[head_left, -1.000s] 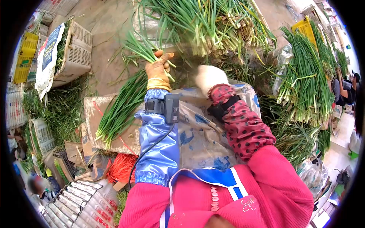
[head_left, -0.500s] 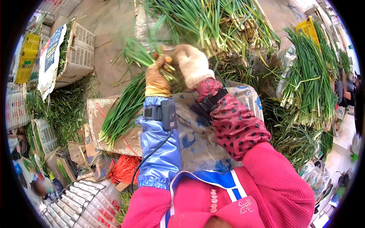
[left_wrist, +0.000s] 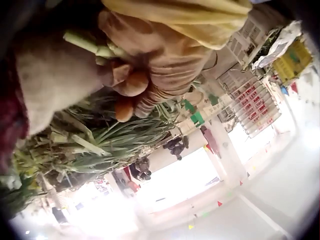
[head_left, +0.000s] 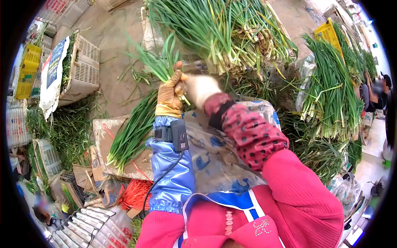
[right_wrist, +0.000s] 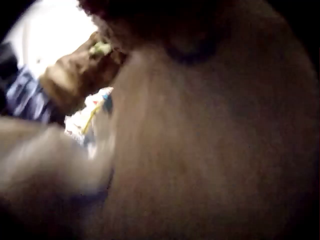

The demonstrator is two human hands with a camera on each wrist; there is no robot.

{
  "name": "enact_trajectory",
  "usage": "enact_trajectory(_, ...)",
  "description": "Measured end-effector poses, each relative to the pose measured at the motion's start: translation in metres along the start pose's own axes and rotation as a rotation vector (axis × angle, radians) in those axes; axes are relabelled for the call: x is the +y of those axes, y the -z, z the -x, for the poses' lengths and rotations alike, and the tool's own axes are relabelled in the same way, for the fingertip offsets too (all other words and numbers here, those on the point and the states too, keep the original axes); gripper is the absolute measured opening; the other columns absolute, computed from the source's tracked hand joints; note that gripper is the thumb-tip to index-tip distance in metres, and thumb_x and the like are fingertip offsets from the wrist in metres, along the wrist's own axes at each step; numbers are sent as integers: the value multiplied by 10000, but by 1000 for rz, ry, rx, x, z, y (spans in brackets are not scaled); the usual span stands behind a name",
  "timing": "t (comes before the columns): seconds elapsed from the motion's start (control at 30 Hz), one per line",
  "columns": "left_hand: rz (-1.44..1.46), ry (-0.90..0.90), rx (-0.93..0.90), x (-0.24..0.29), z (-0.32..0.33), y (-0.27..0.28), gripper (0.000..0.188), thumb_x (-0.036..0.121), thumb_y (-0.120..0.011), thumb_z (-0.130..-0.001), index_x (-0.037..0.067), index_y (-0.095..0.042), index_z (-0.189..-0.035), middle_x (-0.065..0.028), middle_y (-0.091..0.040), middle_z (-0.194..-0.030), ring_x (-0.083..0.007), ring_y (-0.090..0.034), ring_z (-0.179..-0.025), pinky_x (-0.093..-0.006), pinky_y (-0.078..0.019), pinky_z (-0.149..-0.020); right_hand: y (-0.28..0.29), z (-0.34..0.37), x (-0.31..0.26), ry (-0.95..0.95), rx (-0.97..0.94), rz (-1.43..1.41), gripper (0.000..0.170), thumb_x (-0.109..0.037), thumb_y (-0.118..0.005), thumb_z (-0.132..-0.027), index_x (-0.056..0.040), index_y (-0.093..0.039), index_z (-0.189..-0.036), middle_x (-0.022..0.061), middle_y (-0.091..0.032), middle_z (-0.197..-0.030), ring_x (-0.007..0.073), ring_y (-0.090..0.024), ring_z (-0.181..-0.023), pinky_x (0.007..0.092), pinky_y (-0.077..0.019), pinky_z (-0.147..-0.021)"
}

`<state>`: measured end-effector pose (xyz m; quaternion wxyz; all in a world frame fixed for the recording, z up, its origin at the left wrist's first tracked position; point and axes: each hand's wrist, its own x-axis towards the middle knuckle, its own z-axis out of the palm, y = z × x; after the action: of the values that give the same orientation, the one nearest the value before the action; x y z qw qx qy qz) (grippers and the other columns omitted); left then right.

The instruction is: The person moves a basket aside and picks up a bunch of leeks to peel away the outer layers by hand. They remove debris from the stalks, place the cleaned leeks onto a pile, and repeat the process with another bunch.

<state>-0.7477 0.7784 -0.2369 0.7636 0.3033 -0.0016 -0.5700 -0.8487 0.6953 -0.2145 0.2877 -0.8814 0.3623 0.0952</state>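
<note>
My left hand (head_left: 170,93), in a brown glove with a yellow cuff, grips a small bunch of green onions (head_left: 162,62). The leaves point up and away, and the pale stem ends (left_wrist: 82,42) stick out of the fist. Close beside them is my right hand (head_left: 201,90) in a whitish glove, blurred in the head view; its fingers are hidden, so I cannot tell what they hold. Near my left forearm, a separate bunch of green onions (head_left: 134,132) lies on a cardboard sheet (head_left: 101,130).
Ahead lies a large heap of green onions (head_left: 215,31), with another stack (head_left: 331,89) to the right. A white crate (head_left: 86,58) stands on the left. Red ties (head_left: 135,194) lie below the cardboard. Patterned plastic sheeting (head_left: 202,161) covers my lap; leaf scraps (head_left: 62,128) litter the ground.
My right hand has come leftward from apart to close beside the left hand. The left hand keeps its grip on the small bunch and has shifted only slightly.
</note>
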Motion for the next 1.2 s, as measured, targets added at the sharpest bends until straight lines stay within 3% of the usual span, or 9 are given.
enact_trajectory(0.13,-154,54,181,-9,-2,-10,244,119,-613,-920,8,-590,-1136,-106,-666,-808,-103,-548,-546,-240,-452,-490,-44,36,28,23,-441,275,256,-212,-562,-838,-27,-682,-969,194,-689,-919,353,-667,-900,429,-531,-782)
enact_trajectory(0.27,-136,1,202,-13,-2,-7,186,109,-631,-905,11,-604,-1061,-135,-682,-874,-155,-613,-642,-289,-519,-564,10,72,16,-12,-47,164,271,-178,-619,-808,-39,-631,-1041,164,-689,-946,341,-662,-918,411,-529,-791)
enact_trajectory(0.4,-149,-19,151,-15,-6,-7,158,82,-637,-893,15,-606,-1034,-163,-683,-987,-216,-667,-811,-348,-563,-670,103,89,-9,25,705,24,372,-278,-686,-797,-34,-561,-1048,166,-638,-926,341,-634,-894,413,-518,-791)
enact_trajectory(0.5,-168,1,155,-22,-6,-17,142,54,-635,-885,16,-604,-1018,-178,-675,-1042,-284,-663,-981,-413,-575,-781,133,62,-12,-228,562,86,589,-401,-730,-764,-1,-501,-1130,194,-616,-1025,326,-628,-959,406,-515,-824)
enact_trajectory(0.63,-68,5,28,-28,-9,-17,127,42,-641,-875,15,-605,-993,-185,-675,-1034,-296,-665,-963,-426,-578,-785,119,16,-5,-262,345,348,672,-400,-718,-756,-4,-462,-1234,185,-545,-1189,325,-574,-1091,384,-481,-922)
enact_trajectory(0.73,-76,6,38,-26,-10,-17,126,42,-645,-873,16,-604,-989,-190,-675,-1026,-294,-669,-954,-423,-583,-778,113,6,14,-327,393,166,661,-359,-691,-770,-14,-444,-1275,181,-532,-1204,333,-568,-1099,390,-476,-930)
enact_trajectory(0.93,-24,17,14,-23,-7,-18,123,56,-642,-879,30,-603,-992,-187,-674,-1016,-289,-672,-946,-430,-585,-810,116,0,68,-178,471,12,361,-269,-556,-870,-85,-622,-1173,175,-653,-1089,329,-619,-1033,394,-480,-914)
enact_trajectory(1.1,3,47,-36,-17,-2,-16,253,58,-590,-918,7,-581,-1166,-167,-682,-974,-156,-631,-639,-317,-551,-620,154,44,33,-244,540,119,262,-150,-495,-901,-109,-650,-1109,168,-676,-996,325,-650,-949,405,-510,-836)
enact_trajectory(1.2,142,34,-296,-15,-7,-7,338,95,-543,-955,-1,-519,-1279,-142,-690,-941,-73,-501,-486,-257,-454,-520,150,69,15,-46,635,36,219,-127,-490,-892,-105,-653,-1036,162,-684,-946,319,-669,-882,404,-532,-780)
